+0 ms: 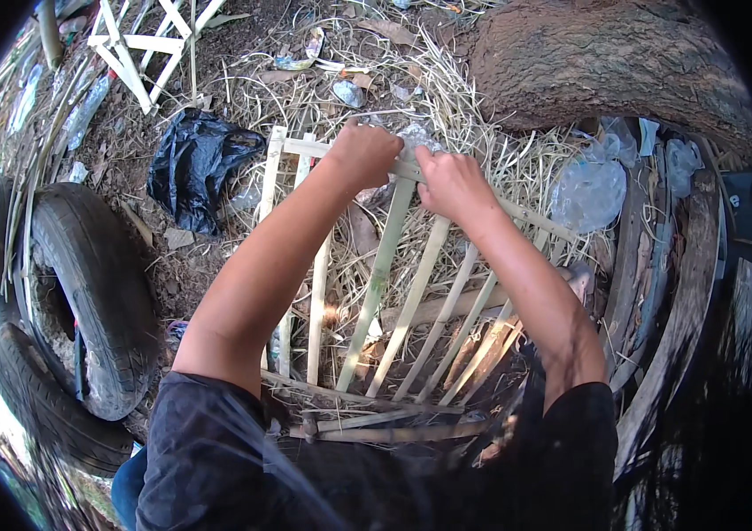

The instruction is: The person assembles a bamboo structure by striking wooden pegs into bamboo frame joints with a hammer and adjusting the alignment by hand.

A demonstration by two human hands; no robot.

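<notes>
A bamboo frame with several pale slats lies tilted in front of me, its lower rail close to my body. My left hand is closed over the frame's far rail, left of its middle. Just to the right, my right hand is closed on the same rail, near the top of a wider greenish slat. A short stretch of rail shows between the two hands. The undersides of my fingers are hidden, so anything small pinched there cannot be made out.
Old tyres lie at the left, beside a crumpled black plastic bag. Another bamboo frame stands at the far left. A thick tree trunk crosses the far right, above clear plastic bags and weathered planks. Bamboo shavings cover the ground.
</notes>
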